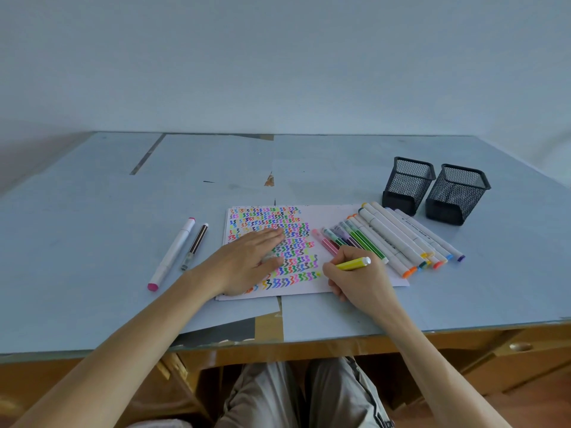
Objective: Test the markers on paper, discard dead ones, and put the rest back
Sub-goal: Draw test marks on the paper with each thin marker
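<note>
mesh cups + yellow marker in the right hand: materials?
Two pen cups: likely metal wire mesh, matte black; see-through weave, solid rim and base band. Yellow marker, gripped by the right hand: probably plastic, smooth and slightly glossy, with a white end.

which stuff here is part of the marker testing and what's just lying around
Part of the job:
yellow marker, gripped by the right hand
paper, pressed flat by the left hand
row of markers
two markers set apart on the left
two mesh holders

Just lying about:
loose blue sheets covering the desk
</note>
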